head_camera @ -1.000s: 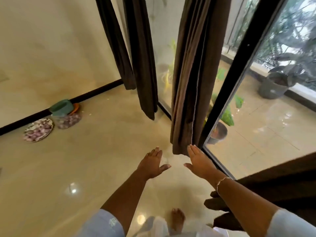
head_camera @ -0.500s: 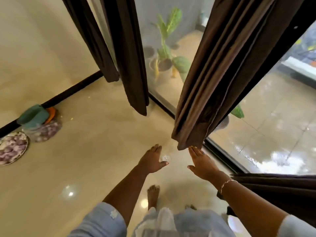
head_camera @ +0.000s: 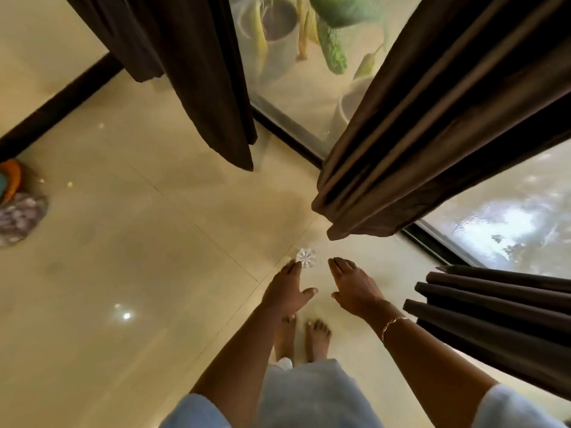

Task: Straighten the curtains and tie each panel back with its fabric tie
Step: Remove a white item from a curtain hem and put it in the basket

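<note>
**As both hands reach out empty, the middle panel hangs untied**

Seen from the head camera, which looks almost straight down, the left hand (head_camera: 289, 290) and the right hand (head_camera: 355, 288) stretch forward side by side above the tiled floor (head_camera: 139, 273). Their fingers are straight and relaxed and hold nothing. Just beyond the right hand's fingertips, and apart from them, hangs the bottom hem of the middle panel (head_camera: 417, 134). It is a dark brown curtain bunched in loose pleats in front of the glass door (head_camera: 293, 88). A second panel (head_camera: 197, 72) hangs further left, well apart from the hands. The folds of a third panel (head_camera: 494, 319) lie near the right forearm, beside the bracelet (head_camera: 394, 324). None of the three looks tied, and no fabric tie can be made out in this view. A small glinting object (head_camera: 306, 257) lies on the floor by the left fingertips. Whether they touch it or are held above it is hard to tell from this angle.

The step in hand appears to be the reach for the middle panel, so the task looks barely begun. The next move likely calls for both hands to close round the panel's lower folds and smooth the pleats into one even bundle. They would then need to find the tie, which probably sits higher up, out of frame.
</note>
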